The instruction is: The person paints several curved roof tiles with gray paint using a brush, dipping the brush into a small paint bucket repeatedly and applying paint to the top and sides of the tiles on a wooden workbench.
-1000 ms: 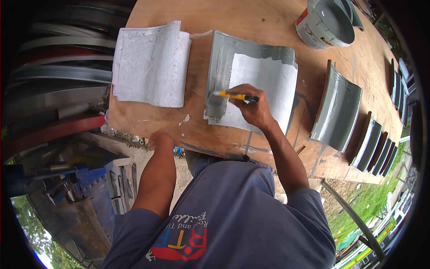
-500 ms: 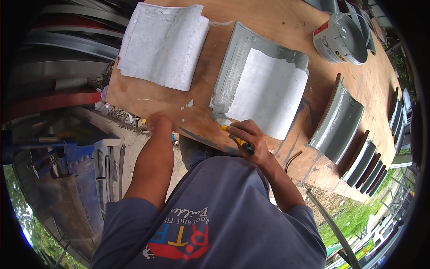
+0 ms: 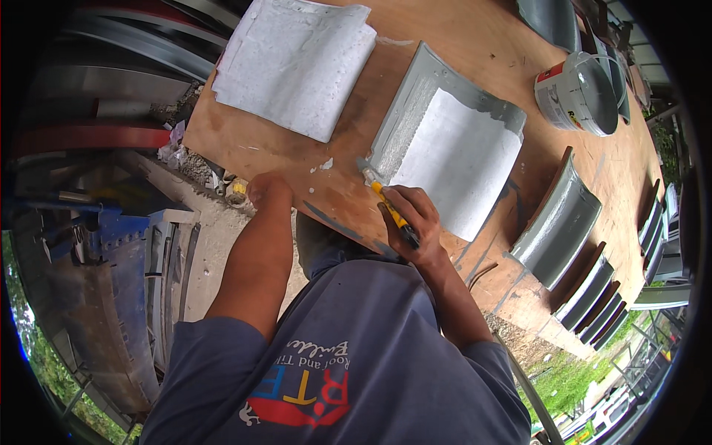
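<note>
My right hand (image 3: 417,222) grips a paintbrush (image 3: 393,208) with a yellow and black handle. Its bristles, wet with grey paint, touch the near left corner of a curved roof tile (image 3: 460,159). Grey paint covers that tile's far and left margins, while its middle and near right side are white. My left hand (image 3: 267,189) rests at the near edge of the table, left of the tile; its fingers cannot be made out. An unpainted white roof tile (image 3: 297,67) lies farther left.
A pail of grey paint (image 3: 575,93) stands at the far right of the wooden table (image 3: 326,174). Several grey-painted tiles, one near the middle right (image 3: 560,219), stand along the right side. Blue metal machinery (image 3: 111,252) is at the left.
The brush has gone from the tile's near edge to its near left corner, and its handle shows more. My left hand stays at the table edge. The whole view has shifted slightly.
</note>
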Tool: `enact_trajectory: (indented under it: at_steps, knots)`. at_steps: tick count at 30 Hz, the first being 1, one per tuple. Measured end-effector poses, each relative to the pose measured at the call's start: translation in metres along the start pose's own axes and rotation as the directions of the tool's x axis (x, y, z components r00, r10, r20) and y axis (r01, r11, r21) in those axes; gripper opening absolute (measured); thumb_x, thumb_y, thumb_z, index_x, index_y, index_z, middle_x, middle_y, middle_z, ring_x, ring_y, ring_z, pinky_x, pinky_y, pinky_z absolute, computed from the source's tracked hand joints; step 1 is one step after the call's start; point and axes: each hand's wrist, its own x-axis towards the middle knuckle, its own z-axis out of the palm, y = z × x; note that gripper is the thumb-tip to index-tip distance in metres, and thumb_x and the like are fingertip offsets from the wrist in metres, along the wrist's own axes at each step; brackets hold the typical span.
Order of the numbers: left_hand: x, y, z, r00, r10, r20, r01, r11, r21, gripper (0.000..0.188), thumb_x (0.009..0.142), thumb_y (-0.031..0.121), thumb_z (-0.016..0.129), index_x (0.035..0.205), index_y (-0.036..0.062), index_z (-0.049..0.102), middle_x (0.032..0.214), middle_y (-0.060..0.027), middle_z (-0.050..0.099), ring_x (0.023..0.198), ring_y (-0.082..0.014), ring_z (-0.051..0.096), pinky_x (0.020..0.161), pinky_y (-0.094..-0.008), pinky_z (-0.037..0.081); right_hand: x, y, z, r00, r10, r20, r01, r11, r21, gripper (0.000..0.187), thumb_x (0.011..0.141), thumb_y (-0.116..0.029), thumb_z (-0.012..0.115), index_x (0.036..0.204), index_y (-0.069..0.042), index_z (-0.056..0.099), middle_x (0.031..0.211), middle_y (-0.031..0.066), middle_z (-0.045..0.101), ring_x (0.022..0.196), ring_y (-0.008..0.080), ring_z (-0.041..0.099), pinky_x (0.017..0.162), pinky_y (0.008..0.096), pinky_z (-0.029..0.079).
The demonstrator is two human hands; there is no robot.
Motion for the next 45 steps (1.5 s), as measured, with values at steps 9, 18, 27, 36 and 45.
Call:
enact_trajectory:
  at_steps: [9, 18, 27, 36, 45]
  knots:
    - [0.02, 0.007, 0.008, 0.993, -0.106, 0.061, 0.112, 0.986, -0.125, 0.031, 0.094, 0.028, 0.067, 0.116, 0.0073, 0.074, 0.111, -0.009, 0.075, 0.097, -0.0249, 0.075, 0.077, -0.0409, 0.062, 0.024, 0.004, -0.002, 0.984, 0.085, 0.155, -0.059, 0.984, -0.166, 0.045, 0.074, 0.009, 0.078, 0.117, -0.001, 0.067, 0.109, 0.0165, 0.069, 0.091, 0.0355, 0.066, 0.076, 0.042, 0.056]
    - [0.008, 0.014, 0.0, 0.924, -0.373, 0.087, 0.339, 0.689, -0.64, 0.05, 0.09, 0.027, 0.074, 0.128, -0.0036, 0.066, 0.122, -0.0171, 0.072, 0.104, -0.0307, 0.075, 0.081, -0.039, 0.062, 0.026, 0.001, -0.002, 0.976, 0.073, 0.204, -0.028, 0.977, -0.211, 0.054, 0.062, 0.011, 0.071, 0.114, -0.002, 0.067, 0.11, 0.0148, 0.067, 0.095, 0.0352, 0.064, 0.081, 0.0424, 0.057]
    - [0.141, -0.008, 0.087, 0.807, -0.576, 0.13, 0.56, 0.678, -0.475, 0.026, 0.101, 0.022, 0.05, 0.115, 0.0023, 0.062, 0.104, -0.0129, 0.075, 0.086, -0.0288, 0.077, 0.072, -0.0449, 0.063, 0.031, -0.007, -0.001, 0.971, 0.015, 0.238, -0.001, 0.998, -0.056, 0.059, 0.061, 0.011, 0.071, 0.119, -0.003, 0.069, 0.112, 0.0147, 0.068, 0.097, 0.0354, 0.064, 0.083, 0.0439, 0.056]
    - [0.088, 0.038, 0.041, 0.592, -0.773, 0.229, 0.616, 0.251, -0.746, 0.026, 0.104, 0.018, 0.045, 0.112, -0.0012, 0.061, 0.1, -0.0148, 0.075, 0.083, -0.0314, 0.077, 0.069, -0.0459, 0.064, -0.004, 0.009, -0.03, 0.888, 0.159, 0.431, -0.085, 0.979, -0.185, 0.057, 0.06, 0.011, 0.073, 0.115, -0.003, 0.07, 0.111, 0.0144, 0.068, 0.098, 0.0348, 0.065, 0.083, 0.0424, 0.057]
    - [0.017, 0.037, -0.002, 0.576, -0.765, 0.287, 0.501, 0.052, -0.864, 0.034, 0.104, 0.02, 0.039, 0.106, -0.0037, 0.064, 0.104, -0.0186, 0.075, 0.089, -0.036, 0.077, 0.078, -0.0473, 0.064, 0.014, 0.01, -0.03, 0.916, 0.097, 0.39, -0.067, 0.994, -0.09, 0.049, 0.064, 0.011, 0.073, 0.111, -0.004, 0.072, 0.103, 0.0113, 0.071, 0.098, 0.0329, 0.065, 0.082, 0.0419, 0.057]
